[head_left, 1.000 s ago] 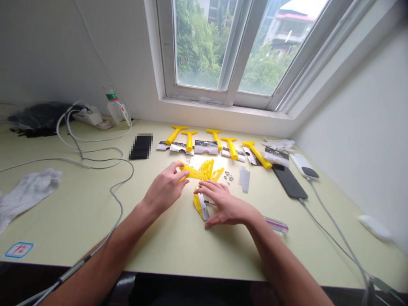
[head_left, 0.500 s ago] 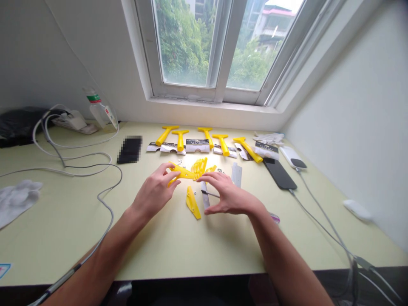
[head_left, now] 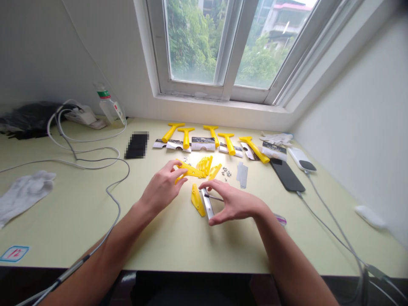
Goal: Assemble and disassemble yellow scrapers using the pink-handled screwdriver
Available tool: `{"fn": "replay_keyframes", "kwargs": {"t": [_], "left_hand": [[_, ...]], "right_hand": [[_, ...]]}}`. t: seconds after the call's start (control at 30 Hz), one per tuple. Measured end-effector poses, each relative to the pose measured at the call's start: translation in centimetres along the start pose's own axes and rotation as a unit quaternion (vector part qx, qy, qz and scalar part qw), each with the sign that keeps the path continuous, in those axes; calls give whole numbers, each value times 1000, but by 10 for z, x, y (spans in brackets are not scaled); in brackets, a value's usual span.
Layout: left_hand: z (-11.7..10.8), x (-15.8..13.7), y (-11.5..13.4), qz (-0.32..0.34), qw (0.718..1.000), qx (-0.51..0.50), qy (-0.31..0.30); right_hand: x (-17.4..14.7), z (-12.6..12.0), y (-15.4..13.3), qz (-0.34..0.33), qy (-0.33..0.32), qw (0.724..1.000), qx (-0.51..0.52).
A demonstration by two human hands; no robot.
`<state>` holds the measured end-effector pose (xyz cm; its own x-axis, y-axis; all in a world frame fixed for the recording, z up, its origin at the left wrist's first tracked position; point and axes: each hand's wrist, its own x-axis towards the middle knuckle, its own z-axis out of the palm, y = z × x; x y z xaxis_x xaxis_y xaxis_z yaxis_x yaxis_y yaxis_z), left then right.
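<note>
Parts are seen mostly loose, so little is judged done and much left: five yellow plastic T-shaped handles (head_left: pixel 186 138) are lined up at the far side, small silver metal screws (head_left: pixel 228 173) are scattered right of centre, and flat grey metal strips (head_left: pixel 242 175) are laid beside them. A silver metal blade (head_left: pixel 208 205), crossed by a thin dark-tipped rod (head_left: pixel 215 197), is held near centre between thumb and fingers of the right hand (head_left: pixel 237 199), just right of a yellow plastic plate with holes (head_left: pixel 197 202). A second yellow plate (head_left: pixel 193 171) is touched by the left hand (head_left: pixel 161 185), apart from the right; whether it is clamped cannot be told.
</note>
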<state>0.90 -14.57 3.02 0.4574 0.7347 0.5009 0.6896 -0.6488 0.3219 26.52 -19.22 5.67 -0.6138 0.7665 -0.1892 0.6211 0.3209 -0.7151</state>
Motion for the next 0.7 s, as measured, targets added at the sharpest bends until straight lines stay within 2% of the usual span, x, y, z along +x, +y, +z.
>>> {"fn": "replay_keyframes", "kwargs": {"t": [0.17,0.37,0.57,0.63,0.7], "left_hand": [[-1,0,1,0,1000,-3,1],[-3,0,2,12,1000,-8,10],[-3,0,2,7,1000,-10,7],[-2,0,1,8,1000,-8,8],[-2,0,1,9,1000,-7,11]], "right_hand": [[1,-1,0,-10,-10,995,97],[-3,-7,-1,5,-20,993,117],[-14,-18,0,59,-29,994,90],[-21,-25,3,65,-5,996,54],[-30,-33,9,76,45,996,7]]}}
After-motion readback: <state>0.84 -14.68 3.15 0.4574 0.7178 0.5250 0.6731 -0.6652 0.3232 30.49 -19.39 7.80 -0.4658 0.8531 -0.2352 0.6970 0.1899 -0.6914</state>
